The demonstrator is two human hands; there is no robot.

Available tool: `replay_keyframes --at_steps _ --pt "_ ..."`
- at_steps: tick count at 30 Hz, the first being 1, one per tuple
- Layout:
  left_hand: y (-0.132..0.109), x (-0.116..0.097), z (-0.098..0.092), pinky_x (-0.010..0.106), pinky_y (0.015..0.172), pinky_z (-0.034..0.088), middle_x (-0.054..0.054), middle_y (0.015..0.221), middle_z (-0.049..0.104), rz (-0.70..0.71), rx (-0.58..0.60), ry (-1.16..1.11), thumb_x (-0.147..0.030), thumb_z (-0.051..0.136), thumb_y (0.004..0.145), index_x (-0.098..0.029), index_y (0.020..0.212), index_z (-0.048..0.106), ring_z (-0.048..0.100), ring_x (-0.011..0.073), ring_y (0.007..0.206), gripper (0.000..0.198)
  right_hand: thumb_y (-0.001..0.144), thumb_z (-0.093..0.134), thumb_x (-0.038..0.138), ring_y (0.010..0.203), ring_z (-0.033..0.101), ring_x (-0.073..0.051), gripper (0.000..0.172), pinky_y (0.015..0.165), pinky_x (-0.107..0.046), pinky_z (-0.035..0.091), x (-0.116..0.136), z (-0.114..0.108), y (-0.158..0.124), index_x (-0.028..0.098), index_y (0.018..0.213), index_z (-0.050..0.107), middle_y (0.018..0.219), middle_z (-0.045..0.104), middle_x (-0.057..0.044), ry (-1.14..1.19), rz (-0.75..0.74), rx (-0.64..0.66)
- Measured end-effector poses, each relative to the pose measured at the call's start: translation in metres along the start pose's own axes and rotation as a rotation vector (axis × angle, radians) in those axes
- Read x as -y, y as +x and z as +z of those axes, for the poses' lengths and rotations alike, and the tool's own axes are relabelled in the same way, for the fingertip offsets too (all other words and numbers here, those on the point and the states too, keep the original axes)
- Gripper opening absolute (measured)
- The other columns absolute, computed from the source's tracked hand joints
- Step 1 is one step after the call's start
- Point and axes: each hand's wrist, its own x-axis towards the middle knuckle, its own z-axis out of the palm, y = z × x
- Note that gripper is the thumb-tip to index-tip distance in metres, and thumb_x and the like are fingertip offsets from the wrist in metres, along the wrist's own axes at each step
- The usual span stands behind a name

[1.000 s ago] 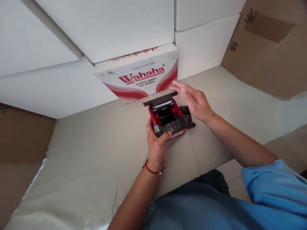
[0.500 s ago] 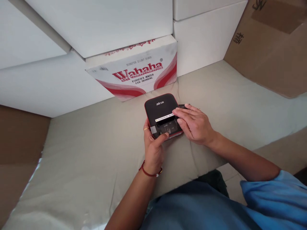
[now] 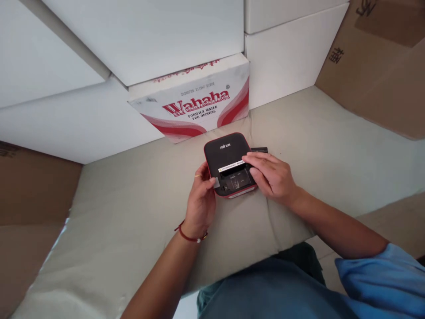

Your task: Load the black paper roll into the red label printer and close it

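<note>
A small black receipt printer with red edges lies on the cloth-covered table. A white strip with print runs across it, in front of which is a dark recessed section with a clear film-like surface. My left hand grips its left side, with the thumb on a grey patch near the front left corner and the other fingers partly hidden along the side. On the right part of the printer rests my right hand, its fingers stretched out over the strip's right end. Partly behind those fingers lies a flat black object, its kind unclear.
A Wahaha water carton stands just behind the printer among white boxes. Brown cardboard boxes stand at the right and left. The beige table cloth reaches to the near edge by my body.
My left thumb has moved from the printer's front middle to its left corner patch, and the left wrist has shifted left. My right hand stays on the printer. The view has shifted slightly.
</note>
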Motion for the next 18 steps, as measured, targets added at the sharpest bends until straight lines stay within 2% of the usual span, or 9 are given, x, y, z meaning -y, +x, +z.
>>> replay_keyframes --at_steps 3,5,8,10,14,18 --pt "0.006 0.01 -0.001 0.045 0.119 0.056 0.005 0.153 0.075 0.023 0.036 -0.027 -0.029 0.09 0.07 -0.031 0.132 0.078 0.064 0.0337 0.149 0.063 0.113 0.057 0.032 0.14 0.076 -0.031 0.041 0.127 -0.059 0.057 0.002 -0.002 -0.008 0.029 0.149 0.077 0.148 0.083 -0.008 -0.006 -0.107 0.019" --pt "0.01 0.015 0.002 0.047 0.123 0.054 0.003 0.156 0.073 0.056 0.046 -0.047 -0.026 0.085 0.068 -0.034 0.134 0.077 0.062 0.0343 0.153 0.067 0.112 0.058 0.038 0.139 0.074 -0.033 0.038 0.127 -0.064 0.055 0.006 -0.005 -0.013 0.034 0.143 0.08 0.148 0.083 -0.005 -0.023 -0.167 0.018" --pt "0.013 0.019 0.007 0.047 0.128 0.052 0.001 0.163 0.07 0.09 0.049 -0.09 -0.024 0.079 0.066 -0.036 0.137 0.076 0.057 0.0336 0.158 0.072 0.113 0.058 0.045 0.126 0.073 -0.034 0.034 0.113 -0.059 0.061 0.011 -0.009 -0.018 0.036 0.134 0.083 0.131 0.087 -0.005 -0.038 -0.221 -0.008" --pt "0.014 0.02 0.008 0.045 0.127 0.052 -0.001 0.163 0.07 0.076 0.042 -0.127 -0.021 0.078 0.063 -0.037 0.137 0.077 0.058 0.032 0.158 0.075 0.113 0.058 0.045 0.12 0.071 -0.033 0.037 0.105 -0.055 0.063 0.014 -0.009 -0.018 0.032 0.138 0.082 0.123 0.087 -0.007 -0.026 -0.214 -0.024" --pt "0.017 0.025 0.002 0.045 0.121 0.056 0.0 0.159 0.072 0.013 0.037 -0.16 -0.02 0.079 0.062 -0.037 0.137 0.076 0.064 0.0317 0.15 0.077 0.112 0.059 0.037 0.113 0.071 -0.032 0.038 0.098 -0.053 0.062 0.018 -0.005 -0.013 0.03 0.144 0.078 0.114 0.086 -0.007 0.012 -0.174 -0.028" --pt "0.017 0.031 -0.003 0.049 0.124 0.055 0.003 0.164 0.069 0.038 0.108 -0.12 -0.031 0.087 0.068 -0.039 0.147 0.071 0.062 0.0353 0.155 0.081 0.11 0.064 0.03 0.107 0.072 -0.03 0.029 0.093 -0.05 0.065 0.02 -0.004 -0.007 0.025 0.133 0.081 0.109 0.086 -0.008 -0.005 -0.217 -0.048"
